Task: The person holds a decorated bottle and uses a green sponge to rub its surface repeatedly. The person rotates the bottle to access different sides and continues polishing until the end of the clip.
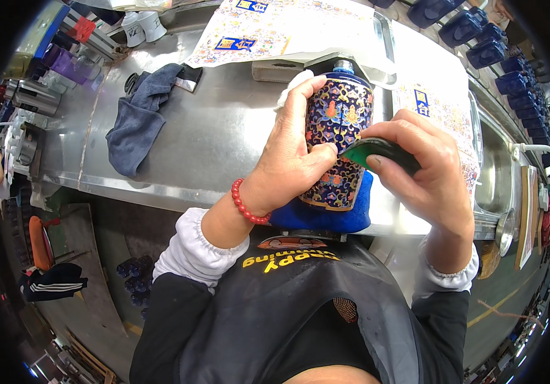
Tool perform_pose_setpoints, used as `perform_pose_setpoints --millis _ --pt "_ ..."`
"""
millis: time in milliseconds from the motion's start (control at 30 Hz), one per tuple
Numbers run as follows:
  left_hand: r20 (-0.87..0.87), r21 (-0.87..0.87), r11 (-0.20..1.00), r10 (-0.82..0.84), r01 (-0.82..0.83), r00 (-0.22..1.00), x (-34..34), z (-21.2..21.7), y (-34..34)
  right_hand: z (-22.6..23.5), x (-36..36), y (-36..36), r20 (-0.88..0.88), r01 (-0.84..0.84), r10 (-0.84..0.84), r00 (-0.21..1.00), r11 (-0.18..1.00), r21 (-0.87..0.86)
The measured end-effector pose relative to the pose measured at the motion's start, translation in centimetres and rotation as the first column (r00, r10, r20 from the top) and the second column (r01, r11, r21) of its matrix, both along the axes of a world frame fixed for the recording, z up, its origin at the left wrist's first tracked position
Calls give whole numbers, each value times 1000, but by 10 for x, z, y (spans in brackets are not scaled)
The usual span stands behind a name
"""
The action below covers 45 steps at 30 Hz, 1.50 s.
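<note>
A dark-blue ornamented bottle (339, 137) is being held on a blue pad (326, 214) at the near edge of the steel desk (223, 134), approx. centre of view. Its long axis is running away from the person, neck at the far end, base on the pad, tilted slightly.

The left hand (287, 163) is being wrapped round the bottle's left flank; grip closed on it, thumb pressed against the patterned face. A red bead bracelet (244, 203) is being worn on that wrist.

The right hand (425, 169) is being kept just right of the bottle, grip pinched narrow on a green flat pad-like tool (377, 153), w/ the tool's tip being laid against the bottle's right side, mid-height. So the bottle lies left of the right grip, touching via the tool; left hand is the nearer, in direct contact.

Also on the desk: a grey cloth (137, 121) well apart to the left, printed decal sheets (268, 29) beyond the bottle. Dark-blue bottles (479, 38) are being lined up along the far right.
</note>
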<state>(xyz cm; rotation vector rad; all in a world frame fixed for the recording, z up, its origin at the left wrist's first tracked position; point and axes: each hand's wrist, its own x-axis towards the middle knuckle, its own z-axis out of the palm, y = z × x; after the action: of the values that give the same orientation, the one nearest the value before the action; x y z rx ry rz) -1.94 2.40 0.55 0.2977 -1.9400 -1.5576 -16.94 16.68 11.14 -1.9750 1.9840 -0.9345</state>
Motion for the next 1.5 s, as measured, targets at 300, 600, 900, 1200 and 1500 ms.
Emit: perform_pose_setpoints --millis 300,600,900,1200,1500 --pt "-16 113 993 -41 42 999 8 4 4 0 0 -1 24 15 -14 1000 1000 -13" --pt "-1 59 997 54 -54 999 13 -4 7 -7 -4 10 228 128 -142 963 989 76" --pt "10 100 995 20 -21 1000 16 -10 7 -15 -4 12 385 176 -236 892 967 185" --pt "1 66 996 61 -61 998 15 -11 7 -17 -7 9 437 138 -218 873 969 206" --pt "-24 113 991 73 -70 997 14 -14 8 -19 -9 8 455 135 -225 862 966 223"
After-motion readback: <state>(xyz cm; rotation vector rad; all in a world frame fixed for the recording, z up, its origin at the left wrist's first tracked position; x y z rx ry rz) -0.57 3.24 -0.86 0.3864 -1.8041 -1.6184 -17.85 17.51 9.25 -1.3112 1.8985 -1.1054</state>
